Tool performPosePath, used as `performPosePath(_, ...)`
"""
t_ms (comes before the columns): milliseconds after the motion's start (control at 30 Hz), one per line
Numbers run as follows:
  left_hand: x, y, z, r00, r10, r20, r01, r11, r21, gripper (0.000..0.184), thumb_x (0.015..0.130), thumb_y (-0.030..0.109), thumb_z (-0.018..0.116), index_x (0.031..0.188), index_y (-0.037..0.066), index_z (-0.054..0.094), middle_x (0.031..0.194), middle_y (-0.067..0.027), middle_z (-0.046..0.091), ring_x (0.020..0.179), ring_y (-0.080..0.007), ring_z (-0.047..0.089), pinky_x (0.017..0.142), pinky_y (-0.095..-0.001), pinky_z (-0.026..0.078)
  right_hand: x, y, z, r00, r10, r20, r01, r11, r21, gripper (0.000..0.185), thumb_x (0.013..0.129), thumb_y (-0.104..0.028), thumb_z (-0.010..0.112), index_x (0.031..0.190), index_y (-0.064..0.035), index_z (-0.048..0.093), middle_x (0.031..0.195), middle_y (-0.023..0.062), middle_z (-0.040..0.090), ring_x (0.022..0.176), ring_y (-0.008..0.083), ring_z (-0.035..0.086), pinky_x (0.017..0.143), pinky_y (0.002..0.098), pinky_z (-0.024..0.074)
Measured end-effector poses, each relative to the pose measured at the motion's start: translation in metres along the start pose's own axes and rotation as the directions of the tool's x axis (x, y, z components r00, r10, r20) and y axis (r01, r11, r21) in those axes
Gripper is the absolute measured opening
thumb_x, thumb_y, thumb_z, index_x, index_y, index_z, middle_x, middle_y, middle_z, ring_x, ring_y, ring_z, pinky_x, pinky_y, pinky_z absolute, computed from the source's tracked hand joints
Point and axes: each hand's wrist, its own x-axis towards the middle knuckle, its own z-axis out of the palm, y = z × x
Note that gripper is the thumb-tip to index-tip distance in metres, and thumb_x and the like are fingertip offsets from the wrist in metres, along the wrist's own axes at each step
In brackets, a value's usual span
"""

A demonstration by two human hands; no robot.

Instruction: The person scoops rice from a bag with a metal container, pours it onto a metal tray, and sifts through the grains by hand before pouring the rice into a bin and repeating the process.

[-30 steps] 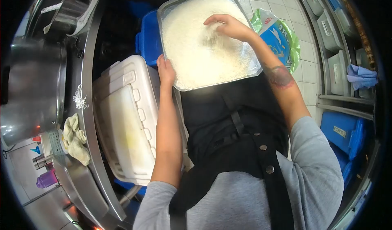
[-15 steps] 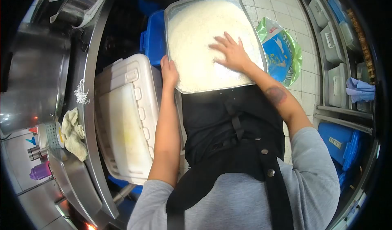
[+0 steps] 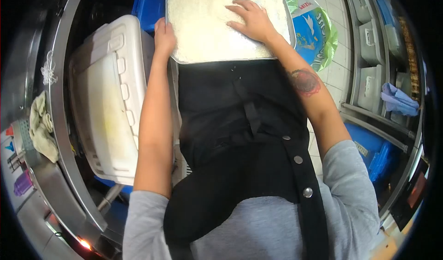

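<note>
Our left hand (image 3: pixel 164 39) meets the tray (image 3: pixel 217 61), probably steadying it; whether its fingers pinch, we cannot tell. Our right hand (image 3: pixel 256 22), fingers spread, presumably for coverage, lies over pale grains (image 3: pixel 203 24).

A working kitchen, by the look of its steel bench (image 3: pixel 59 112), small flame (image 3: pixel 84 244), tray (image 3: pixel 226 61) of pale grains (image 3: pixel 207 24), tiled floor (image 3: pixel 334 77) and black apron (image 3: pixel 240 167).

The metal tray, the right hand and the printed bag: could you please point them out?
Metal tray (image 3: pixel 221 61): head view, near rim.
Right hand (image 3: pixel 256 23): head view, back of hand.
Printed bag (image 3: pixel 313 31): head view, blue area.
</note>
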Motion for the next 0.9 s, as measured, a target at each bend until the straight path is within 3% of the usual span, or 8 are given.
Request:
performPosePath(233,-0.007,0.010,-0.006,0.998,0.049,-0.034,-0.047,0.997,0.054,0.042,0.095,0.018,0.044,0.124,-0.011,0.049,0.136,-0.0310,0.043,0.126,-0.0438,0.041,0.108,-0.0424,0.032,-0.001,-0.006,-0.001,0.999,-0.010,-0.052,0.009,1.000,-0.028,0.047,0.083,-0.046,0.065,0.124,-0.0227,0.061,0.132,0.0054,0.054,0.126,0.0261,0.046,0.101,0.0501,0.0352)
performPosePath(333,-0.031,0.030,-0.010,0.991,0.093,-0.101,-0.075,0.983,0.166,0.044,0.093,0.019,0.048,0.128,-0.009,0.047,0.139,-0.0321,0.038,0.127,-0.0462,0.039,0.107,-0.0450,0.032,-0.001,-0.006,-0.002,0.998,0.006,-0.061,-0.007,1.000,-0.020,0.047,0.082,-0.047,0.064,0.123,-0.0225,0.062,0.133,0.0056,0.054,0.126,0.0259,0.046,0.101,0.0504,0.0344)
performPosePath(467,-0.091,0.101,-0.030,0.978,0.095,-0.183,-0.058,0.979,0.196,0.043,0.087,0.013,0.059,0.127,-0.001,0.049,0.139,-0.0266,0.038,0.127,-0.0422,0.038,0.106,-0.0478,0.030,-0.003,-0.006,-0.002,0.998,0.028,-0.053,-0.028,1.000,-0.011,0.048,0.083,-0.046,0.064,0.125,-0.0227,0.061,0.135,0.0048,0.052,0.127,0.0252,0.045,0.102,0.0518,0.0340)
performPosePath(600,-0.151,0.129,-0.036,0.991,0.048,-0.126,-0.028,0.988,0.154,0.031,0.084,0.010,0.062,0.115,0.003,0.060,0.131,-0.0184,0.047,0.120,-0.0365,0.045,0.101,-0.0435,0.037,0.000,-0.001,0.002,0.999,0.026,-0.038,-0.026,1.000,0.008,0.048,0.081,-0.042,0.067,0.125,-0.0219,0.061,0.136,0.0060,0.052,0.127,0.0256,0.046,0.099,0.0556,0.0362)
performPosePath(700,-0.177,0.133,-0.047,0.999,-0.029,-0.033,0.033,0.990,0.136,0.024,0.083,0.008,0.063,0.107,0.004,0.064,0.119,-0.0142,0.055,0.111,-0.0331,0.052,0.095,-0.0409,0.041,0.016,-0.015,-0.040,0.934,0.155,0.321,-0.130,0.987,-0.098,0.043,0.080,-0.038,0.067,0.120,-0.0204,0.063,0.132,0.0064,0.055,0.122,0.0261,0.052,0.098,0.0538,0.0406)
performPosePath(800,-0.188,0.129,-0.057,0.995,-0.080,0.054,0.066,0.972,0.226,0.017,0.081,0.006,0.064,0.098,0.004,0.065,0.106,-0.0111,0.060,0.102,-0.0311,0.055,0.089,-0.0390,0.044,0.029,-0.004,-0.062,0.994,0.061,0.085,-0.078,0.975,0.210,0.042,0.078,-0.035,0.069,0.117,-0.0193,0.065,0.126,0.0059,0.059,0.117,0.0254,0.056,0.095,0.0526,0.0450)
performPosePath(833,-0.189,0.127,-0.056,0.999,-0.012,0.051,0.000,0.972,0.235,0.012,0.080,0.005,0.064,0.092,0.002,0.066,0.091,-0.0110,0.061,0.086,-0.0277,0.059,0.077,-0.0376,0.047,0.032,-0.012,-0.084,0.998,0.069,0.003,-0.067,0.964,0.255,0.035,0.082,-0.022,0.067,0.115,-0.0115,0.065,0.124,0.0136,0.060,0.112,0.0326,0.058,0.097,0.0376,0.0461)
performPosePath(900,-0.184,0.136,-0.052,0.976,-0.108,0.190,0.075,0.983,0.170,0.010,0.080,0.005,0.065,0.089,0.002,0.065,0.082,-0.0109,0.059,0.074,-0.0256,0.059,0.069,-0.0369,0.048,0.037,-0.007,-0.126,0.941,0.149,0.303,-0.258,0.894,0.365,0.062,0.081,-0.031,0.067,0.135,-0.0111,0.045,0.142,0.0180,0.040,0.129,0.0379,0.038,0.107,0.0455,0.0334)
